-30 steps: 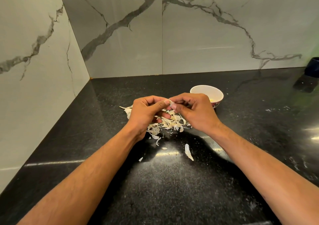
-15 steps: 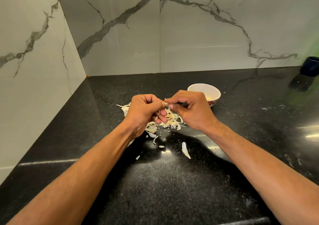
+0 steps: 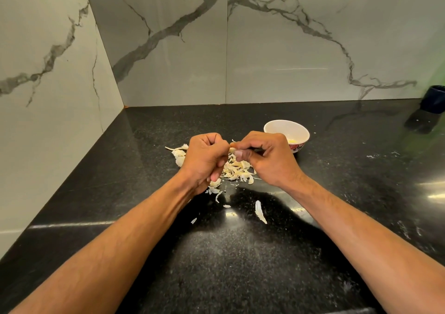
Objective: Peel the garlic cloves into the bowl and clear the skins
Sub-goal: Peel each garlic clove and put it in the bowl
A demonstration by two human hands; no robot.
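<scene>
Hands meet over the skins (image 3: pixel 237 170): left hand (image 3: pixel 204 159) and right hand (image 3: pixel 265 157) both pinch one clove (image 3: pixel 232 149). Best pull skin downward, then drop it in the bowl (image 3: pixel 277 127).

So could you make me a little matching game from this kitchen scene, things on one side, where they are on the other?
Things:
1. bowl
2. skins
3. clove
4. dark cup

Places:
A. pinched between left hand and right hand
B. far right edge of the counter
C. just behind the right hand
D. heaped under the hands

Pairs: 1-C, 2-D, 3-A, 4-B
</scene>
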